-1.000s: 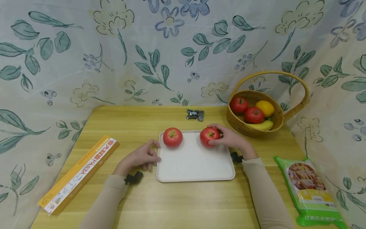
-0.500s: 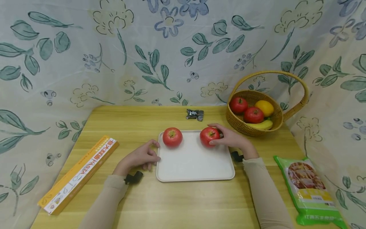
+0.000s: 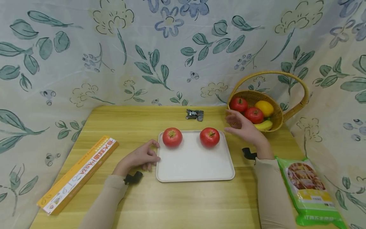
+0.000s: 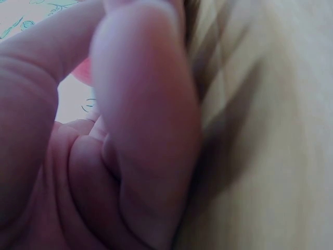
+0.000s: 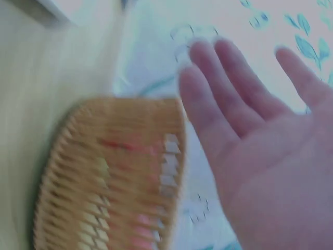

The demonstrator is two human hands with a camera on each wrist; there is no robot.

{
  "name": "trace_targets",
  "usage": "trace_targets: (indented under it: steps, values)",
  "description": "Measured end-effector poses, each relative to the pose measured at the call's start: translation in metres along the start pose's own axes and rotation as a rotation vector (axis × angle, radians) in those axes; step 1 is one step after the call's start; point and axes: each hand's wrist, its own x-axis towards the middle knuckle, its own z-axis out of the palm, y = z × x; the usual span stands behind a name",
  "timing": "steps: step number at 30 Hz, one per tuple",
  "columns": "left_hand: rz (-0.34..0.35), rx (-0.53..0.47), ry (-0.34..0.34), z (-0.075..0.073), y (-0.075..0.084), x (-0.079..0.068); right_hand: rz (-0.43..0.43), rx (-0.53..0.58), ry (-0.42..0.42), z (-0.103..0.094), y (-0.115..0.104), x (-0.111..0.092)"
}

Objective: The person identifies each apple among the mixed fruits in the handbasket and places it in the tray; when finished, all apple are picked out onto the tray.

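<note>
Two red apples, the left apple (image 3: 172, 137) and the right apple (image 3: 209, 137), sit near the back edge of a white tray (image 3: 194, 165). My left hand (image 3: 140, 157) rests at the tray's left rim, its thumb and index fingertips touching it; in the left wrist view its fingers are loosely bent and hide most of the tray. My right hand (image 3: 244, 127) holds nothing and hovers between the tray and a wicker basket (image 3: 243, 127). The right wrist view shows its fingers (image 5: 234, 83) extended beside the basket, which looks blurred there.
Inside the basket lie red apples (image 3: 254, 115), a yellow lemon-like fruit (image 3: 264, 108) and a banana (image 3: 264, 125). A pasta box (image 3: 80, 175) lies at the left, a green food bag (image 3: 310, 190) at the right. Behind the tray is a small black packet (image 3: 195, 114).
My right hand has let go of the right apple and moved right and back toward the basket. The apple stays on the tray. My left hand has not moved.
</note>
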Motion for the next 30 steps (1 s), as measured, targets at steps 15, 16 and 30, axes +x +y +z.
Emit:
trace_targets:
  steps: [15, 16, 30]
  values:
    - [-0.001, 0.002, 0.003, 0.000, 0.000, -0.001, 0.267, 0.138, 0.491, -0.048, 0.051, -0.003]
    - [0.000, 0.003, 0.003, 0.001, 0.000, -0.001, 0.286, 0.143, 0.501, -0.049, 0.056, -0.002]
    - [-0.003, 0.004, 0.009, 0.001, -0.001, 0.000, 0.319, 0.077, 0.291, -0.076, 0.072, 0.012]
